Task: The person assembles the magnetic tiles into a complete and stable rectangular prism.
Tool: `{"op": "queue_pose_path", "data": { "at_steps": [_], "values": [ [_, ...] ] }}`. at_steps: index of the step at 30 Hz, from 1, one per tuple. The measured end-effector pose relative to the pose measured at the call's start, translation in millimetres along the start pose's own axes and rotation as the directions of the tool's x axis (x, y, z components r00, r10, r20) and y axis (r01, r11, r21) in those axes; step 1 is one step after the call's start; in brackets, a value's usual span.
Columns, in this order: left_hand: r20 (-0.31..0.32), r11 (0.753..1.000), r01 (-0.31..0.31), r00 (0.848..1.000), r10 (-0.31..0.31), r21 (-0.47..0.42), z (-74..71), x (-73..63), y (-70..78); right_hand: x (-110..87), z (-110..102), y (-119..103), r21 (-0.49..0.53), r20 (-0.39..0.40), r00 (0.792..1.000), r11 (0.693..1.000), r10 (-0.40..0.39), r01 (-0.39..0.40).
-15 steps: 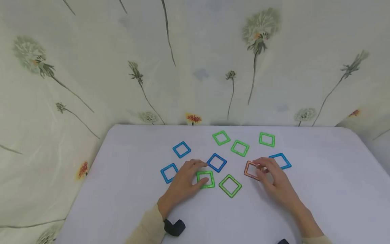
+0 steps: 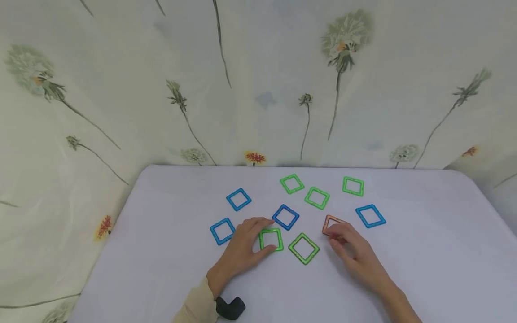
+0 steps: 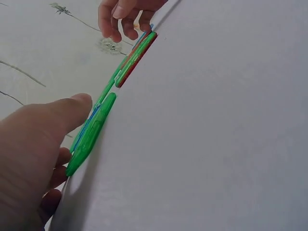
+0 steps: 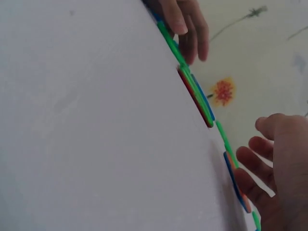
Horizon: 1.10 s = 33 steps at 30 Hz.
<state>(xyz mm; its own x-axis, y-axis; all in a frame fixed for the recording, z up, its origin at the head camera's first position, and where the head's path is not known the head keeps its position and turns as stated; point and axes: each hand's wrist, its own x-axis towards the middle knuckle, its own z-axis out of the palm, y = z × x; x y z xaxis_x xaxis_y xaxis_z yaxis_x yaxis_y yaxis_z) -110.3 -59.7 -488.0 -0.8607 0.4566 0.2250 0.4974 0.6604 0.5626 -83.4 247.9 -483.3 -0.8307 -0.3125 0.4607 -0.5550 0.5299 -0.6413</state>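
Observation:
On the table in the head view, my left hand (image 2: 242,249) curves around a green square frame tile (image 2: 269,230), thumb at its near edge and fingers toward its far side. In the left wrist view, the thumb stands apart from the fingers beside the green tile (image 3: 94,134). My right hand (image 2: 357,255) hovers over an orange square tile (image 2: 326,223), hiding its near right part. The right wrist view shows those fingers spread beside a pair of stacked tiles, blue (image 4: 232,173) beneath orange. Between the hands lies a green tile (image 2: 310,241), with a red one under it.
A dark blue tile (image 2: 291,211) lies just beyond my left fingertips. Lighter blue tiles lie at the left (image 2: 219,223) and right (image 2: 376,224), and several green ones toward the back. A dandelion-patterned curtain (image 2: 266,125) hangs behind the white table (image 2: 161,251).
My right hand has shifted slightly left and nearer over the orange tile, uncovering the blue tile at the right. My left hand stays around the green tile.

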Motion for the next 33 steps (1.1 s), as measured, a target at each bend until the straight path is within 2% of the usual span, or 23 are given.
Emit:
{"op": "queue_pose_path", "data": {
  "at_steps": [10, 16, 22, 30, 33],
  "values": [
    [0.02, 1.0, -0.028, 0.999, 0.028, 0.002, 4.0, -5.6, 0.3, -8.4, 11.9, -11.6, -0.006, 0.028, 1.0, 1.0, -0.015, 0.015],
    [0.015, 0.998, -0.061, 0.998, 0.06, 0.029, -0.8, -2.5, 0.3, -6.2, 16.6, -17.2, 0.015, 0.094, 0.995, 1.0, -0.026, 0.025],
    [0.037, 1.0, -0.022, 0.999, 0.021, 0.011, -4.1, 1.1, 1.7, -4.6, 18.0, -19.1, -0.022, 0.185, 0.983, 1.0, -0.006, 0.01],
    [0.043, 1.0, -0.011, 0.999, 0.01, 0.018, -2.1, -0.1, 0.4, -5.7, 20.0, -16.6, -0.089, 0.237, 0.97, 0.996, 0.047, -0.027],
    [0.034, 1.0, -0.02, 0.999, 0.02, 0.023, -0.8, 0.1, -0.5, -4.5, 21.3, -16.4, -0.103, 0.238, 0.971, 0.995, 0.032, -0.007]
  ]
}}
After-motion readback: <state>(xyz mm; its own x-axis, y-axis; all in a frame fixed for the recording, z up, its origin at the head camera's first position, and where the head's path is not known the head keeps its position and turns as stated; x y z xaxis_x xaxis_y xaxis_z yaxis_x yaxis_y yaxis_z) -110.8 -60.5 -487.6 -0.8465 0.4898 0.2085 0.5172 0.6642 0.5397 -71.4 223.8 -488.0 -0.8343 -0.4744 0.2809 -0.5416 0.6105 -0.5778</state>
